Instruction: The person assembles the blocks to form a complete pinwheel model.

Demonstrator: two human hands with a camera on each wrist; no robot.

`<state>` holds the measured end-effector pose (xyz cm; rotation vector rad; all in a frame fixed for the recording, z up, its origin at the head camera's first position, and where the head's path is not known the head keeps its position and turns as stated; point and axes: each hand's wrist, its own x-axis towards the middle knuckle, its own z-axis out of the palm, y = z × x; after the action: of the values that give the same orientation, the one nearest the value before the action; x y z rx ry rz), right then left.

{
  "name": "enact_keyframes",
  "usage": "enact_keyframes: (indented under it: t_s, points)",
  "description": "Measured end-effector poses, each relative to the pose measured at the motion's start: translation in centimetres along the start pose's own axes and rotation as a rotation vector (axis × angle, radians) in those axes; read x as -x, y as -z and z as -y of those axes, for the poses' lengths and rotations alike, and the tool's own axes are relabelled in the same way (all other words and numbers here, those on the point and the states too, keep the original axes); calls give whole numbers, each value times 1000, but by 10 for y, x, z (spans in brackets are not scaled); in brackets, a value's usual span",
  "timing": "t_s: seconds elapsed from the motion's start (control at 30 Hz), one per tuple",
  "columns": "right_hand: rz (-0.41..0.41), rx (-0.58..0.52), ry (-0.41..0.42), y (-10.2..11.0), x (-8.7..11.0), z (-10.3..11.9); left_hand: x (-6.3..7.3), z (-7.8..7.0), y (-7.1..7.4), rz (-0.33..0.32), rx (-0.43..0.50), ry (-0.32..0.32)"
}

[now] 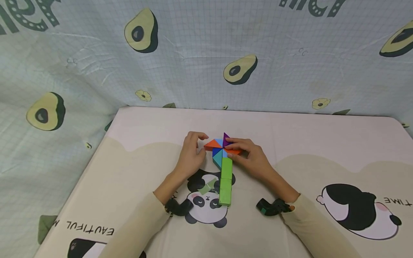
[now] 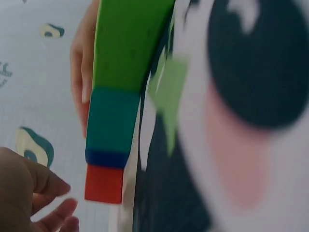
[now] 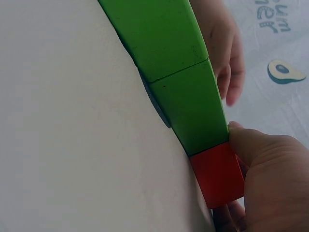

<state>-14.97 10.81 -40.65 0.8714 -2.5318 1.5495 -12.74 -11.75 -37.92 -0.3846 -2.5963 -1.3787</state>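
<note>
A pinwheel of triangular blocks sits at the top of two green rectangular blocks (image 1: 226, 181) laid end to end on the table. My right hand (image 1: 250, 157) pinches the orange-red triangular block (image 1: 233, 152) on the right, its thumb by the light blue block (image 1: 224, 153) and its fingers along the purple block (image 1: 226, 139). The right wrist view shows the thumb against the red block (image 3: 219, 176). My left hand (image 1: 191, 152) is beside the left orange block (image 1: 212, 144), a small gap between them and nothing in its fingers. Dark blue (image 1: 217, 151) and teal (image 1: 217, 160) blocks lie lower left.
The tablecloth has a printed panda (image 1: 206, 208) under and beside the green blocks, and a black-and-white animal print (image 1: 358, 211) to the right. An avocado-patterned cloth (image 1: 193, 43) hangs behind the table's back edge. Black wrist straps (image 1: 272, 208) sit on both forearms.
</note>
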Motion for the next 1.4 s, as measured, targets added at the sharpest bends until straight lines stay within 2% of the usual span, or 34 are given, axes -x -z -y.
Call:
enact_keyframes:
  t_s: [0.2, 0.43, 0.73, 1.4]
  points:
    - [0, -1, -6, 1, 0, 0, -21, 10, 4, 58, 5, 46]
    - [5, -1, -4, 1, 0, 1, -34, 17, -1, 125, 59, 141]
    - [6, 0, -3, 1, 0, 1, -35, 19, -3, 155, 118, 224]
    - [2, 1, -13, 1, 0, 2, -35, 17, -5, 145, 102, 245]
